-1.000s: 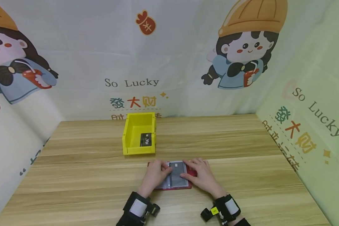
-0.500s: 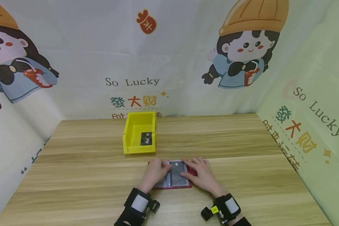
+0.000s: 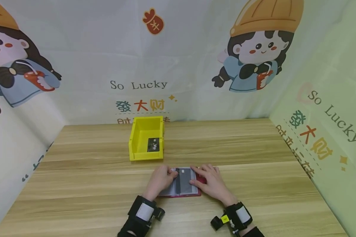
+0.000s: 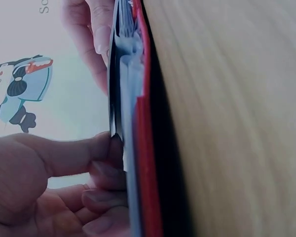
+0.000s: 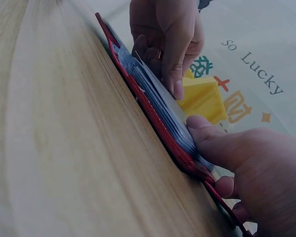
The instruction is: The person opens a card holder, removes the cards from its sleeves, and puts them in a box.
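A red card holder (image 3: 184, 196) lies spread on the table with its clear sleeve pages facing up. A dark grey card (image 3: 186, 184) with a small light chip mark lies on the right page, its left edge standing out past the sleeve. My left hand (image 3: 158, 180) pinches that edge between thumb and fingers; in the left wrist view the card (image 4: 113, 94) is lifted slightly off the pages. My right hand (image 3: 211, 183) holds the holder's right side, thumb (image 5: 202, 129) pressing on the pages and fingers at the red cover's edge.
Behind the holder stands a yellow bin (image 3: 146, 156) with a black card marked Vip (image 3: 153, 144) inside. The wooden table (image 3: 243, 148) meets printed cloth walls (image 3: 190, 65) at the back and sides.
My left hand has moved a little to the left, and the card's left edge has come with it out of the sleeve. The right hand stays in place.
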Motion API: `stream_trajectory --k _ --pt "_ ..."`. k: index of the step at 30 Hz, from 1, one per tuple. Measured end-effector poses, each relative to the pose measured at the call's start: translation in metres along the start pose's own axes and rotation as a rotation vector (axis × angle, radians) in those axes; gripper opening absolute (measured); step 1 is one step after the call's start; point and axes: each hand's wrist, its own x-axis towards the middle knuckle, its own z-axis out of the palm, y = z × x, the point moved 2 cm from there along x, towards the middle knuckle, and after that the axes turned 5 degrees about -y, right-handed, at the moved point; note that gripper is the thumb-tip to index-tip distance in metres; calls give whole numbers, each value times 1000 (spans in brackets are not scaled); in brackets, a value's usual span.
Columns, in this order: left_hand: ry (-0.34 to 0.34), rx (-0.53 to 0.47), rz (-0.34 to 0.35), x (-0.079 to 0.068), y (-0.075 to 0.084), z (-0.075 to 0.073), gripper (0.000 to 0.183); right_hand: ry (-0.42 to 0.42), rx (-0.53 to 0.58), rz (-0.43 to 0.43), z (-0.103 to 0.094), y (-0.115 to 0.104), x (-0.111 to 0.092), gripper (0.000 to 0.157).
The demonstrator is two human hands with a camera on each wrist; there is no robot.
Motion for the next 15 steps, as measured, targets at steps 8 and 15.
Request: stream_trajectory --k 8,15 --pt "1 19 29 -2 2 0 40 -10 -1 10 2 2 1 51" --pt "2 69 -11 0 -1 -1 30 1 -4 -5 2 2 1 51"
